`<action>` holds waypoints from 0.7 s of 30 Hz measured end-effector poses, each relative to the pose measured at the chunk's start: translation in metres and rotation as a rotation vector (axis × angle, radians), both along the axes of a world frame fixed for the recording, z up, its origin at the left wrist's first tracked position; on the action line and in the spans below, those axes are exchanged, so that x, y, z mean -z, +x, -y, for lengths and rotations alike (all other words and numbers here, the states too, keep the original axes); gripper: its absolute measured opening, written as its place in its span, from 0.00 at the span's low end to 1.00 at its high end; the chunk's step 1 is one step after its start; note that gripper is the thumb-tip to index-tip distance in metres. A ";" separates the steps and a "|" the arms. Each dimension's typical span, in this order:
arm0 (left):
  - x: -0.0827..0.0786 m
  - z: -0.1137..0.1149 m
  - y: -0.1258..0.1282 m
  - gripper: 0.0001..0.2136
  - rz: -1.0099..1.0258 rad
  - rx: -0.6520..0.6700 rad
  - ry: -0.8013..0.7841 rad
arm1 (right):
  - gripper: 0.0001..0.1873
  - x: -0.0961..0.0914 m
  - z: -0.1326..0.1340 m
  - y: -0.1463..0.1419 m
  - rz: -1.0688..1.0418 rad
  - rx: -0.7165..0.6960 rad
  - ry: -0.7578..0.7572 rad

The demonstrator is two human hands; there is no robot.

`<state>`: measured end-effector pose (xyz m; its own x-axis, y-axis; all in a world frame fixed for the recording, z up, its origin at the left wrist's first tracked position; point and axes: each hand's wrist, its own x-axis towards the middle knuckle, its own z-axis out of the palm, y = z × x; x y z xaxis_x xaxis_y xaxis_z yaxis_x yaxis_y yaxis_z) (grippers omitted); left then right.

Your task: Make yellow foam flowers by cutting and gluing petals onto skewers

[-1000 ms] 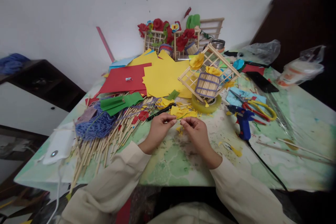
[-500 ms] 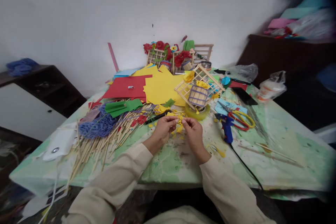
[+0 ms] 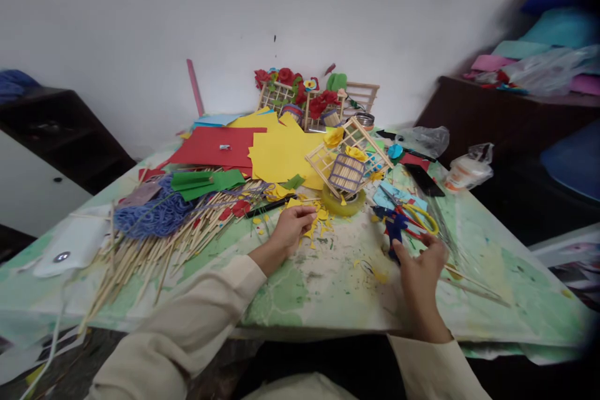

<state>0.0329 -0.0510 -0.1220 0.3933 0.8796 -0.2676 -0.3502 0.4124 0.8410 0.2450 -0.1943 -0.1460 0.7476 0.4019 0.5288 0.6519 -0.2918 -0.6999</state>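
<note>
My left hand (image 3: pixel 291 231) is closed in a pinch over yellow paper scraps (image 3: pixel 322 220); whatever sits between its fingertips is too small to make out. My right hand (image 3: pixel 422 272) reaches over the right side of the table, thumb and fingers apart. Its thumb is at the handle of a blue glue gun (image 3: pixel 394 225), and I cannot tell whether it touches. Beyond the fingers lie scissors (image 3: pixel 427 220) with red and yellow handles, on light blue paper. A stick lattice (image 3: pixel 323 165) with yellow paper flowers and a small stick basket (image 3: pixel 347 173) leans on a tape roll (image 3: pixel 344 203).
Wooden sticks (image 3: pixel 154 253), blue-purple yarn (image 3: pixel 152 212) and green paper strips (image 3: pixel 206 181) cover the left. Red sheets (image 3: pixel 213 149) and yellow sheets (image 3: pixel 284 156) lie behind. A phone (image 3: pixel 424 180) and a plastic-wrapped cup (image 3: pixel 466 170) are at right. Flower-decorated lattices (image 3: pixel 281 92) stand by the wall.
My right hand has left the spot beside my left hand and moved right to the glue gun, its fingers opening. My left hand stays pinched over the scraps. The view has shifted slightly.
</note>
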 end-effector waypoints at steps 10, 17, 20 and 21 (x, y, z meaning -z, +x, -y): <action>-0.001 0.002 -0.007 0.17 -0.019 -0.015 0.005 | 0.17 0.010 -0.038 0.024 -0.090 -0.223 -0.234; -0.001 0.000 -0.011 0.15 -0.102 -0.069 0.099 | 0.19 -0.007 -0.027 0.010 -0.001 -0.150 -0.085; -0.001 0.000 -0.011 0.14 -0.112 -0.074 0.104 | 0.17 -0.021 -0.018 -0.012 -0.001 -0.150 -0.002; -0.001 0.001 -0.010 0.14 -0.110 -0.069 0.097 | 0.16 -0.024 -0.016 -0.021 -0.010 -0.187 0.019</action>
<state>0.0225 -0.0518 -0.1206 0.3041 0.9272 -0.2185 -0.2784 0.3058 0.9105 0.2237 -0.1778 -0.1218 0.6658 0.5247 0.5304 0.6867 -0.1529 -0.7107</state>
